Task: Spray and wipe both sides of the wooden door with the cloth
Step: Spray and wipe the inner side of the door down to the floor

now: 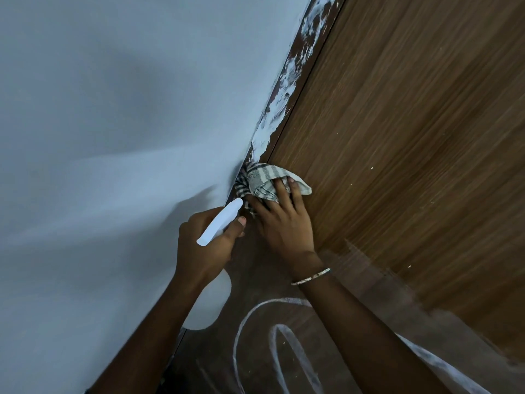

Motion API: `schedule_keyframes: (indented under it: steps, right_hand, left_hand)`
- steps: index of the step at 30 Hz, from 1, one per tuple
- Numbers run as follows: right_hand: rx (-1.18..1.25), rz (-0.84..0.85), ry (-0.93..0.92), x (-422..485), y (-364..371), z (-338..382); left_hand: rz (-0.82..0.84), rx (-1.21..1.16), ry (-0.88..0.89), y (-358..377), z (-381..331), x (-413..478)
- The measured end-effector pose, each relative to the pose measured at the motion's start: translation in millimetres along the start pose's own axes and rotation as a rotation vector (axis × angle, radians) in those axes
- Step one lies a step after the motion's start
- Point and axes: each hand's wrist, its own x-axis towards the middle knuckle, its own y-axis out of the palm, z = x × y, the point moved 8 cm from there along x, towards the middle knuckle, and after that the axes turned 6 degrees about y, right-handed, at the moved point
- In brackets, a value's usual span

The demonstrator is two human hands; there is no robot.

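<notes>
The wooden door [397, 123] fills the right side, brown with a fine grain. My right hand [284, 220] presses a grey and white striped cloth [267, 180] against the door's left edge, where it meets the dark frame. My left hand [204, 243] is wrapped around a spray bottle, just left of the cloth. The bottle's white spray head [220, 221] points up toward the cloth, and its pale body [210, 302] shows below my wrist.
A dark door frame [287, 89] smeared with white paint runs diagonally between the door and a pale blue-grey wall [113, 123]. Chalk-like white curves [284, 351] mark a dark surface at the bottom. A bangle [311, 277] sits on my right wrist.
</notes>
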Motion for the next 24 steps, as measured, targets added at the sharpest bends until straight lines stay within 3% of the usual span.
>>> schedule_keyframes:
  steps: [10, 19, 24]
  right_hand:
    - [-0.211, 0.172, 0.17, -135.6, -70.0, -96.2]
    - [-0.026, 0.082, 0.003, -18.9, -0.2, -12.0]
    - [-0.077, 0.117, -0.119, 6.8, 1.1, 2.0]
  left_hand:
    - [0.024, 0.055, -0.069, 6.9, 7.4, 2.9]
    - [0.093, 0.075, 0.013, 12.4, -8.0, -7.7]
    - [0.092, 0.13, -0.002, 23.2, -17.5, -13.8]
